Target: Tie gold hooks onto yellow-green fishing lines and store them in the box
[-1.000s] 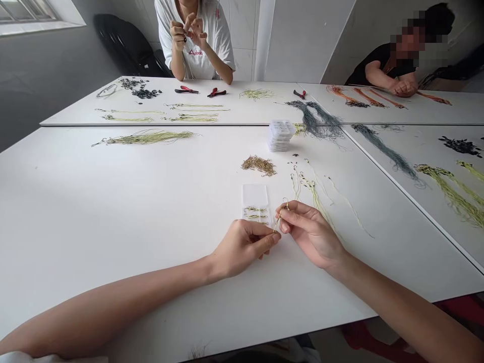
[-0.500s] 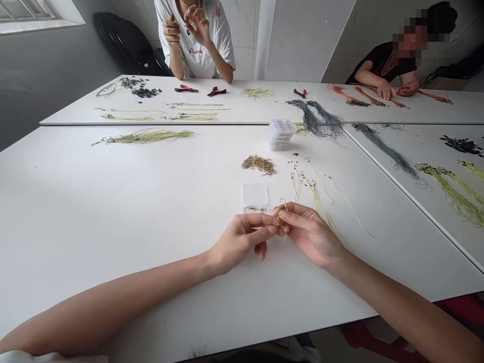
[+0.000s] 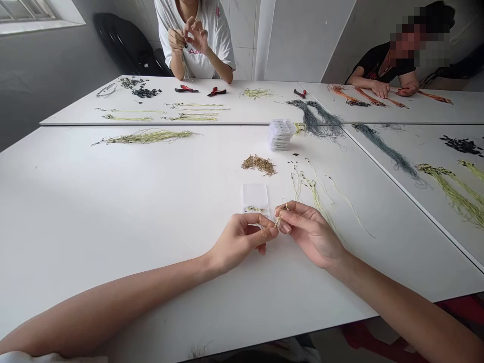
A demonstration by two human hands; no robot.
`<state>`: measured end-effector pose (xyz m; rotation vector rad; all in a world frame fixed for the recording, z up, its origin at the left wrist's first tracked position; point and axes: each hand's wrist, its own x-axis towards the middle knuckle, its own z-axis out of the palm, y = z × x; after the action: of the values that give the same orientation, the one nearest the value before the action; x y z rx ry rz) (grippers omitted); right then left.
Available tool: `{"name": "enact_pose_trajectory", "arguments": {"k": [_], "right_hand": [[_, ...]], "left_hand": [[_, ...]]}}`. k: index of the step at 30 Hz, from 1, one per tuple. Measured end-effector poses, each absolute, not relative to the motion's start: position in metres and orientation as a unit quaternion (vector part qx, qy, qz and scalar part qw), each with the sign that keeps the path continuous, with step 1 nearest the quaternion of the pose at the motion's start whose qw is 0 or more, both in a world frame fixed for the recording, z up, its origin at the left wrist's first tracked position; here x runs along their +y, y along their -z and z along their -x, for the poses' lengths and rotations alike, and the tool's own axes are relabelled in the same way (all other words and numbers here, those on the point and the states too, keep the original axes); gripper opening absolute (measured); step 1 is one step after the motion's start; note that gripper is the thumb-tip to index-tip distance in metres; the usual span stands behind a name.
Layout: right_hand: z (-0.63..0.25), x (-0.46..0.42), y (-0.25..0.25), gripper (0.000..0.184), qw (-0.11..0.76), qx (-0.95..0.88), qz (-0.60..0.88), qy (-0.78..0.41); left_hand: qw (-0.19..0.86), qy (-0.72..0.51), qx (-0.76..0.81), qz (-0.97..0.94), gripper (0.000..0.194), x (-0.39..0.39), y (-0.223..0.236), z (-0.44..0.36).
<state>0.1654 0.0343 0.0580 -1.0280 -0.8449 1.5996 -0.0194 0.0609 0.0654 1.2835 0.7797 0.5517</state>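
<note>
Between my two hands is a fishing hook with pale yellow line (image 3: pixel 278 220). My right hand (image 3: pixel 312 229) pinches it near the hook, whose bend shows above the fingertips. My left hand (image 3: pixel 242 239) is closed in a pinch on the lower end of the line, its fingertips close to those of the right. Just beyond my left fingers lies an open clear plastic box (image 3: pixel 254 194) with a hook and yellow line inside. Yellow lines with hooks (image 3: pixel 319 204) lie spread behind my right hand.
A pile of gold hooks (image 3: pixel 259 165) lies past the box, near a stack of clear boxes (image 3: pixel 280 135). Bundled yellow lines (image 3: pixel 151 136) lie at left, grey-blue lines (image 3: pixel 315 118) further back. Across the table a person in white (image 3: pixel 196 40) and one in black (image 3: pixel 381 65) handle small parts.
The loop of line under my fingertips has been drawn in and no longer shows. My left fingers have shifted slightly. Across the table, the person in white has brought both hands closer together.
</note>
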Motion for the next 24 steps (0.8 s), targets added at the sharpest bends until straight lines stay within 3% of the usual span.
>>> {"name": "enact_pose_trajectory", "arguments": {"k": [12,19,24], "right_hand": [[-0.1642,0.0343,-0.0568,0.012,0.508,-0.346,0.408,-0.675],[-0.1644,0.0348,-0.0558,0.011,0.514,-0.344,0.412,-0.669],[-0.1647,0.0352,-0.0552,0.013,0.5,-0.334,0.399,-0.692]], "left_hand": [[0.701,-0.245,0.323,-0.587,0.02,0.0591,-0.0623,0.0174],[0.63,-0.249,0.363,-0.64,0.027,0.0568,-0.0606,0.0195],[0.565,-0.26,0.365,-0.693,0.021,0.0562,-0.0596,0.0195]]}}
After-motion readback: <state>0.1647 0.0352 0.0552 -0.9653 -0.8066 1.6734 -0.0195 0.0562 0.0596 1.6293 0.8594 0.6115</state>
